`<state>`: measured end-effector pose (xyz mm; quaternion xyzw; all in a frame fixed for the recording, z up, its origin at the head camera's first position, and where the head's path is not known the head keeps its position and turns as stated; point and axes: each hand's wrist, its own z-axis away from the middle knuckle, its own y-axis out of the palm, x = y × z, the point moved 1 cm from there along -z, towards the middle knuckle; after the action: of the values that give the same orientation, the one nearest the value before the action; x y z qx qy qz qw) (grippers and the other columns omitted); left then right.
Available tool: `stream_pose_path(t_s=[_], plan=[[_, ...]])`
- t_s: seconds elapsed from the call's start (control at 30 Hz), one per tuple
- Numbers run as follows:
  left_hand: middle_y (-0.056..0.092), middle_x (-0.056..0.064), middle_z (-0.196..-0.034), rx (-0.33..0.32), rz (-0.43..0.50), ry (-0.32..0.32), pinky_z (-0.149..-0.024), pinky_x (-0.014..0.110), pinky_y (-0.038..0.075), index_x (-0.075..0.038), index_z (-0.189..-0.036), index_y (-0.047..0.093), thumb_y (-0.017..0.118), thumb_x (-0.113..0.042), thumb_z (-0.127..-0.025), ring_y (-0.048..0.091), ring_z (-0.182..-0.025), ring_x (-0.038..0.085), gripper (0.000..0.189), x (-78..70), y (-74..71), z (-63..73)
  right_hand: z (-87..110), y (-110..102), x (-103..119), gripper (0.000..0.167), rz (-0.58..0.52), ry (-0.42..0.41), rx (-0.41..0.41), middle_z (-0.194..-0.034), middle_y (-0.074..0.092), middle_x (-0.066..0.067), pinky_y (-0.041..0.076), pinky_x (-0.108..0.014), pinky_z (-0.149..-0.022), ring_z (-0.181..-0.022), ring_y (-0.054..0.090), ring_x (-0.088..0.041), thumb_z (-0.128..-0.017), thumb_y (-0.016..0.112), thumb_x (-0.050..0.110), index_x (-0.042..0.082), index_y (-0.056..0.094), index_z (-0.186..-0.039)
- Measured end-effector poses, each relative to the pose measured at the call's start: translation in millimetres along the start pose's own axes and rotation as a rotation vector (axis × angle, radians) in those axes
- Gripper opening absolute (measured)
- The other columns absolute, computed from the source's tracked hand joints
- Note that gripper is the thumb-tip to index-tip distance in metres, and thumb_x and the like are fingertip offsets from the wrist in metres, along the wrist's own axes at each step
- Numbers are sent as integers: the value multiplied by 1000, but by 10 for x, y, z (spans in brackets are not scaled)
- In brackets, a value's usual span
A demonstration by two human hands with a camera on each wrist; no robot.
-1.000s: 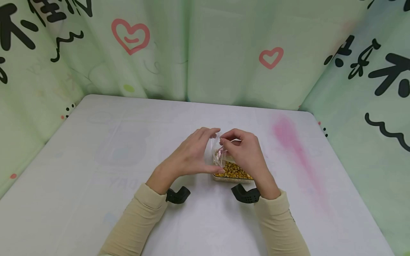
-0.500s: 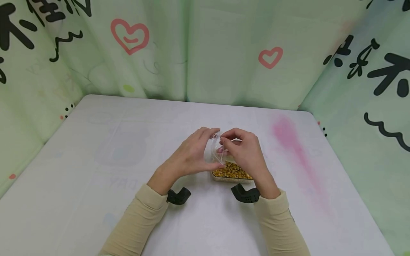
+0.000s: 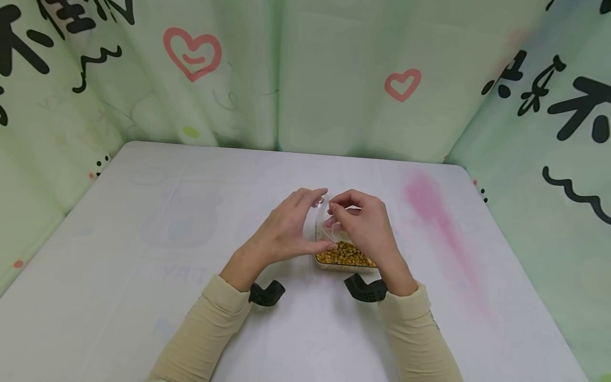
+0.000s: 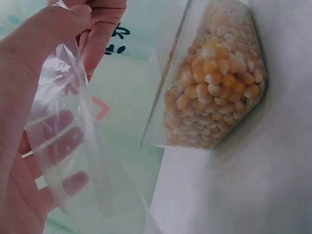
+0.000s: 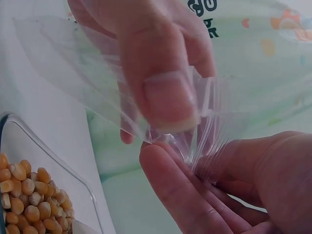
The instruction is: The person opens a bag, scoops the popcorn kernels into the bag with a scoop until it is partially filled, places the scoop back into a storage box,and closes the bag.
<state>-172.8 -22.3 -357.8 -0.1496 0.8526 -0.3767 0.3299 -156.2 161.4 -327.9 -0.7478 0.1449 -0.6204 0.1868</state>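
A clear plastic bag [image 4: 112, 180] hangs between the two hands, over the far side of a clear container [image 3: 350, 269]. Yellow corn kernels [image 3: 347, 254] fill the container. My right hand [image 3: 366, 222] pinches the bag's edge between thumb and fingertips. My left hand [image 3: 286, 229] is spread in a wide C around the bag, its thumb in front of the film and its fingers behind. Through the film, the left wrist view shows those fingers apart from one another. Folds of plastic gather at the right fingertips in the right wrist view. The bag's contents do not show.
A white-covered table [image 3: 200, 307] extends around the container, with a pink stain [image 3: 434, 207] at the right. Green printed curtains [image 3: 324, 106] close off the back and both sides. Black wrist mounts [image 3: 365, 289] sit below the hands.
The left thumb has moved slightly up and to the right along the bag. The film between the hands has shifted and looks less crumpled; the right hand has barely moved.
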Motion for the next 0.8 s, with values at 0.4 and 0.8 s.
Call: stream_pose_path(t_s=[0.4,0.8], plan=[[57,7,-128,-8,-29,-37,-92,36,52,-6,-140,46,84,-46,-72,58,-111,21,88,4,27,-19,-1,-27,13,19,10,15,-9,-98,71,-16,60,-25,-68,-80,75,-21,-96,64,15,-1,70,-102],[57,0,-119,58,60,-94,-89,33,53,-11,-139,47,85,-38,-75,57,-109,13,79,40,-57,12,-11,-80,-1,24,-39,30,24,-100,69,-20,61,-32,-71,-82,73,-23,-99,61,21,0,67,-108]])
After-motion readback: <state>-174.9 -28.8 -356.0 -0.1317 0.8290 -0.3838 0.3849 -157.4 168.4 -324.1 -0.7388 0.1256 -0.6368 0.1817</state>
